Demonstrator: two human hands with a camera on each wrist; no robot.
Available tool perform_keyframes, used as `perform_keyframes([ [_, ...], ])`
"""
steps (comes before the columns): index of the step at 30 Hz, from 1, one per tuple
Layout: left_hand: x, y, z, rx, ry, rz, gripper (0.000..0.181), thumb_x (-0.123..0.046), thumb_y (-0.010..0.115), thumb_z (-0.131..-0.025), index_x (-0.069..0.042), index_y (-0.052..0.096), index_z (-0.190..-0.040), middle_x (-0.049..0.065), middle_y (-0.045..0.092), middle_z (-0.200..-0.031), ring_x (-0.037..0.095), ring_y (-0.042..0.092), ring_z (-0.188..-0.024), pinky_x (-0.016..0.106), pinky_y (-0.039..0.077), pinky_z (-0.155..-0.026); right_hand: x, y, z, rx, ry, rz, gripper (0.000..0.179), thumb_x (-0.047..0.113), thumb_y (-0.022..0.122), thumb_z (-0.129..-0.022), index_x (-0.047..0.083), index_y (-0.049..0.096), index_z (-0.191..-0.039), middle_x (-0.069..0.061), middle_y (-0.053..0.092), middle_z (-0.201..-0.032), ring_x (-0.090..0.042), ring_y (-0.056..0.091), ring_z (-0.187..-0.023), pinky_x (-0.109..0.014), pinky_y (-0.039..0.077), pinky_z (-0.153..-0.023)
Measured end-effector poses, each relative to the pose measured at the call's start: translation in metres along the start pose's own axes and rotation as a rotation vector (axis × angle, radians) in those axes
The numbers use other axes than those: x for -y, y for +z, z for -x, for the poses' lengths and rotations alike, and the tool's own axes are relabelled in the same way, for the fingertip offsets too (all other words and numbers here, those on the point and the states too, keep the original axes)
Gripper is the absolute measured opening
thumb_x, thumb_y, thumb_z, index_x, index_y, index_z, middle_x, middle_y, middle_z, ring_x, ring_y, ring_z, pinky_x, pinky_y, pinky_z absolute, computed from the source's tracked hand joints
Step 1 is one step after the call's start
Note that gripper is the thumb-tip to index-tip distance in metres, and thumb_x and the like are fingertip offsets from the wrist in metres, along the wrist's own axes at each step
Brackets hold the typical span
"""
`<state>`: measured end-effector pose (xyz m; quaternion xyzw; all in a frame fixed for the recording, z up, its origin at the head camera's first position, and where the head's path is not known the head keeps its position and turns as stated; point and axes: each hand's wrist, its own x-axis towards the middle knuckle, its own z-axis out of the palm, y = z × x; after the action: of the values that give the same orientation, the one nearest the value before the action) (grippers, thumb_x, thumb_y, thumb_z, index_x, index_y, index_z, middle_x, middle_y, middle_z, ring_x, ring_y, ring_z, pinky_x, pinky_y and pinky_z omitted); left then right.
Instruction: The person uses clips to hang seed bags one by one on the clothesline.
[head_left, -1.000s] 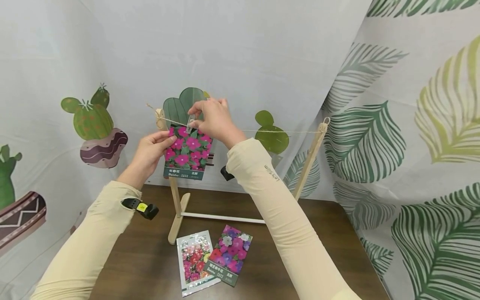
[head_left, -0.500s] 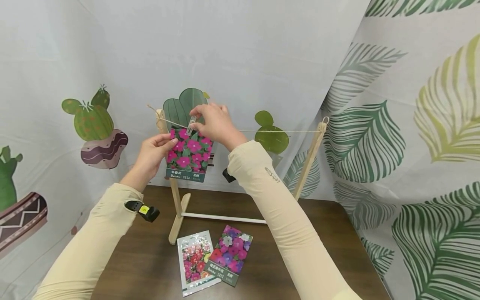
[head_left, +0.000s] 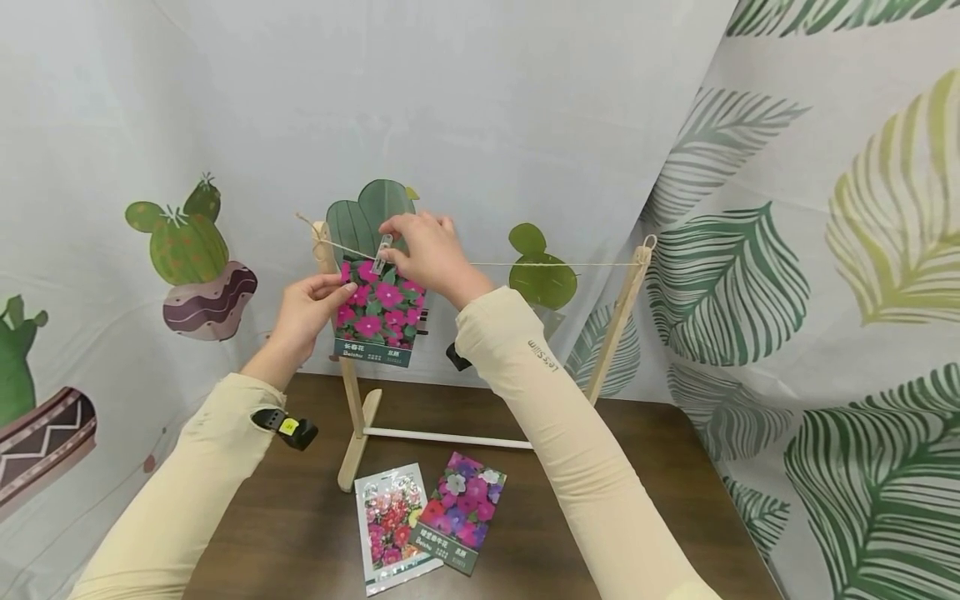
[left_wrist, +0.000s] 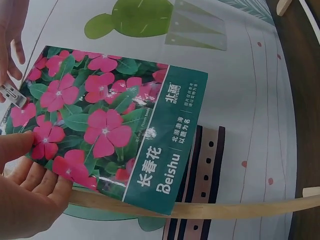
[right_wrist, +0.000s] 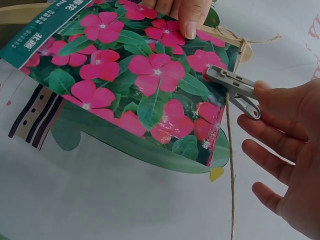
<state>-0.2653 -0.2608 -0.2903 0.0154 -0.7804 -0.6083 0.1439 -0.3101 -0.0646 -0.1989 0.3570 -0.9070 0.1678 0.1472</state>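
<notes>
A seed packet (head_left: 381, 308) with pink flowers and a green label hangs at the string (head_left: 558, 264), near the rack's left post. My left hand (head_left: 300, 315) pinches its left edge, thumb (left_wrist: 15, 145) on the front and fingers behind. At the packet's top edge a grey clothespin (right_wrist: 232, 85) bites over packet and string. My right hand (head_left: 433, 254) holds the clothespin by its handles; in the right wrist view the thumb lies on one handle and the index finger is right by the other, which stand spread apart. The other fingers of that hand are loosely bent.
Two more flower seed packets lie on the brown table (head_left: 600, 492): a white-bordered one (head_left: 390, 521) and a purple-pink one (head_left: 465, 508) overlapping its corner. The wooden rack's right post (head_left: 618, 325) and white crossbar (head_left: 450, 437) stand behind. A printed curtain (head_left: 585, 108) backs everything.
Both hands and the packet have sunk slightly, and my right hand has shifted a little to the right. More of the clothespin shows than a second ago. The packets on the table have not moved.
</notes>
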Motion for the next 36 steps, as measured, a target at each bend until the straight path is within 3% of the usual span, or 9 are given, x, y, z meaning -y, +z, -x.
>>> perform_keyframes([
  [5, 0.002, -0.001, 0.004, -0.019, 0.0, -0.077, 0.053, -0.035, 0.064, -0.093, 0.002, 0.055, -0.13, 0.003, 0.065, -0.111, 0.008, 0.056, -0.102, 0.042, 0.04, -0.103, -0.001, 0.0, 0.003, 0.004, 0.002, -0.004, 0.039, 0.035, 0.057, -0.097, 0.019, 0.056, -0.133, 0.006, 0.059, -0.125, -0.014, 0.048, -0.116, -0.039, 0.024, -0.104],
  [10, 0.006, -0.002, 0.007, -0.014, 0.064, -0.215, 0.051, -0.038, 0.064, -0.092, 0.001, 0.06, -0.124, 0.021, 0.064, -0.119, 0.028, 0.056, -0.113, 0.046, 0.043, -0.098, -0.002, 0.001, 0.005, 0.002, -0.001, 0.009, 0.04, 0.036, 0.056, -0.097, 0.019, 0.055, -0.134, 0.007, 0.058, -0.126, -0.014, 0.048, -0.116, -0.039, 0.025, -0.103],
  [19, 0.008, -0.002, 0.01, 0.009, 0.184, -0.392, 0.043, -0.033, 0.065, -0.093, 0.004, 0.065, -0.115, 0.024, 0.068, -0.106, 0.034, 0.063, -0.1, 0.049, 0.048, -0.086, -0.001, -0.001, 0.009, -0.009, -0.014, 0.03, 0.042, 0.036, 0.054, -0.098, 0.02, 0.052, -0.137, 0.006, 0.057, -0.128, -0.015, 0.047, -0.119, -0.039, 0.025, -0.105],
  [30, 0.006, -0.009, 0.017, 0.028, 0.205, -0.487, 0.047, -0.033, 0.062, -0.094, 0.007, 0.061, -0.119, 0.027, 0.065, -0.111, 0.039, 0.063, -0.102, 0.052, 0.049, -0.083, -0.004, -0.002, 0.018, -0.011, -0.031, 0.011, 0.046, 0.037, 0.052, -0.099, 0.019, 0.048, -0.141, 0.004, 0.05, -0.141, -0.018, 0.04, -0.131, -0.041, 0.026, -0.106],
  [36, 0.001, -0.011, 0.021, 0.0, 0.243, -0.539, 0.047, -0.032, 0.061, -0.095, 0.006, 0.059, -0.121, 0.027, 0.064, -0.112, 0.04, 0.064, -0.1, 0.052, 0.05, -0.08, -0.008, -0.004, 0.029, -0.065, -0.087, 0.035, 0.046, 0.038, 0.05, -0.099, 0.017, 0.048, -0.14, 0.001, 0.05, -0.141, -0.021, 0.04, -0.132, -0.044, 0.025, -0.108],
])
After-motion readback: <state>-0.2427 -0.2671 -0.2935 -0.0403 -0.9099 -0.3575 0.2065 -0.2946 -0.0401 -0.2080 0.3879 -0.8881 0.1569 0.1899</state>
